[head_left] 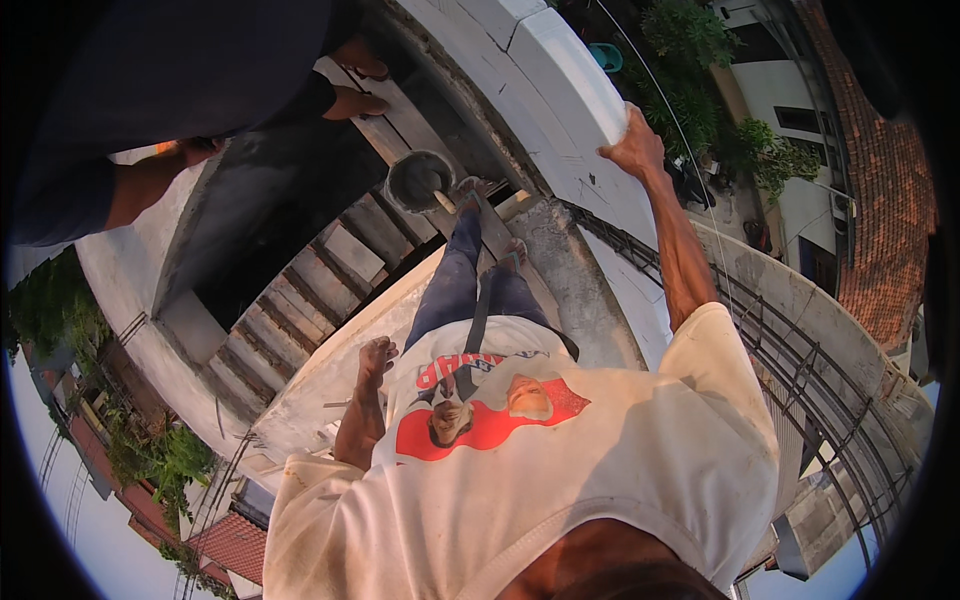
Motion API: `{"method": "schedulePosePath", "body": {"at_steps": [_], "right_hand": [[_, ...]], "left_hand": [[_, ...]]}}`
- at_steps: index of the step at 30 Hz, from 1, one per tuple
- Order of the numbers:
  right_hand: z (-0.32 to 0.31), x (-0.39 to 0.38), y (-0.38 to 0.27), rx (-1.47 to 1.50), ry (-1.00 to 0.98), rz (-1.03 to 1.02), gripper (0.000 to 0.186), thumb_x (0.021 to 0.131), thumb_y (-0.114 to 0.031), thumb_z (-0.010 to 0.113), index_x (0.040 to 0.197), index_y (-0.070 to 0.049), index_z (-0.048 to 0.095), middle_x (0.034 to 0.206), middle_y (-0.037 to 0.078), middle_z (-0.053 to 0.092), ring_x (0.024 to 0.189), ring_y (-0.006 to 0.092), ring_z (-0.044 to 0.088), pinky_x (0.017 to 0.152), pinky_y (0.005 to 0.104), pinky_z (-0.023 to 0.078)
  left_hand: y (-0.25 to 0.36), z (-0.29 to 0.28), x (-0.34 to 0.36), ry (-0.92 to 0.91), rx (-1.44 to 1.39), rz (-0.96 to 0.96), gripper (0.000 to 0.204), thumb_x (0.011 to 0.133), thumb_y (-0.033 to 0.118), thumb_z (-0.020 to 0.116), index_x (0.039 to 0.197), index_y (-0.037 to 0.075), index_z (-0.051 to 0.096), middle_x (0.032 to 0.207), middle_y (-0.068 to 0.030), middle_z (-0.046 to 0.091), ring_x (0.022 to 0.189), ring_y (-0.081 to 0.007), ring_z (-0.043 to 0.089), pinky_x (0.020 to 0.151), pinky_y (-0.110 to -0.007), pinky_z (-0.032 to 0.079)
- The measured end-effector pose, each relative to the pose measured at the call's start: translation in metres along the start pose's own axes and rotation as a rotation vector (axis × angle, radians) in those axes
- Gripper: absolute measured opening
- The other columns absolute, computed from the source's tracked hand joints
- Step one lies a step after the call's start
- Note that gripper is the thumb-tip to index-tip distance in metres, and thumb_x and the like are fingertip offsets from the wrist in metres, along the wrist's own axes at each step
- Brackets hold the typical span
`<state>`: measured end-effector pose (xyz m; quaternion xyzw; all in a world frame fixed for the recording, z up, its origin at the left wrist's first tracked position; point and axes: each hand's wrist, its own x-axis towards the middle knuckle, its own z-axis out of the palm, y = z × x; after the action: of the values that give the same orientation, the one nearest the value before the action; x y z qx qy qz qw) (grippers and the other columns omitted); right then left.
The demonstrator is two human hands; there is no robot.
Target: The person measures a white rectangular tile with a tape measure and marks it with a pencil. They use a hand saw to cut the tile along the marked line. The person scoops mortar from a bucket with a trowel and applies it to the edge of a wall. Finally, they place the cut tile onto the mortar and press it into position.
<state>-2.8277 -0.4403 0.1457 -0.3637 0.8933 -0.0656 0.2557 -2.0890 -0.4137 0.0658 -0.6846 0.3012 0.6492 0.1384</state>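
Observation:
My right hand (637,146) grips the top of a white block wall (575,95), its thumb against the near face and its fingers over the edge. My left hand (376,359) hangs beside my shirt, fingers curled in, with nothing visible in it. By my feet stands a round dark bucket (393,196) with grey wet mix inside. A tool's pale handle (444,202) sticks out over its rim; the tool's other end is hard to make out. Neither hand touches the bucket.
I stand on narrow wooden planks (493,232) beside a dark opening (245,225) with boards below. A co-worker's hand (198,150) and bare feet (357,103) show at upper left. Steel bars (800,340) run along the right. Beyond the wall, the ground drops to houses and trees.

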Motion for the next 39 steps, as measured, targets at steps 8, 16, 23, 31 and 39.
{"method": "schedulePosePath", "body": {"at_steps": [8,16,23,31,39], "right_hand": [[0.01,0.006,0.012,-0.046,0.048,-0.074,0.111,0.064,-0.036,0.089,0.157,-0.007,0.036,0.152,0.016,0.053,0.127,0.0386,0.062,0.107,0.0476,0.051],[0.005,0.003,0.008,-0.036,0.002,-0.046,0.116,0.064,-0.037,0.091,0.158,-0.007,0.031,0.154,0.019,0.05,0.129,0.0409,0.06,0.111,0.0503,0.048],[0.017,0.008,0.019,0.016,0.062,-0.135,0.124,0.061,-0.04,0.096,0.159,-0.006,0.028,0.156,0.021,0.045,0.136,0.0421,0.053,0.115,0.0489,0.045],[0.005,-0.02,0.005,0.084,0.161,-0.046,0.137,0.054,-0.041,0.1,0.165,-0.018,0.022,0.165,0.015,0.031,0.151,0.0403,0.033,0.118,0.0703,0.028],[0.032,-0.077,0.021,-0.096,0.217,-0.001,0.111,0.074,-0.043,0.089,0.163,-0.02,0.028,0.171,0.013,0.022,0.158,0.0357,0.018,0.121,0.0756,0.016]], "left_hand": [[0.007,0.005,0.018,-0.001,-0.019,0.01,0.046,0.1,0.039,0.06,0.131,0.005,0.062,0.119,-0.0076,0.07,0.107,-0.0211,0.067,0.093,-0.044,0.05],[0.041,0.023,0.018,0.01,0.0,0.058,0.029,0.102,0.035,0.061,0.118,0.011,0.066,0.114,-0.0054,0.07,0.103,-0.0199,0.068,0.089,-0.044,0.05],[0.092,0.028,0.024,0.003,0.037,0.081,0.02,0.102,0.032,0.057,0.1,0.013,0.064,0.1,-0.0024,0.068,0.092,-0.0157,0.067,0.073,-0.035,0.048],[0.123,0.002,0.063,-0.296,0.165,0.161,0.051,0.105,0.035,0.057,0.14,-0.002,0.056,0.129,-0.0206,0.068,0.121,-0.0359,0.065,0.104,-0.049,0.05],[0.202,0.075,0.036,-0.419,0.619,0.216,0.065,0.102,0.043,0.061,0.15,0.001,0.049,0.142,-0.016,0.061,0.128,-0.0285,0.059,0.105,-0.045,0.046]]}}
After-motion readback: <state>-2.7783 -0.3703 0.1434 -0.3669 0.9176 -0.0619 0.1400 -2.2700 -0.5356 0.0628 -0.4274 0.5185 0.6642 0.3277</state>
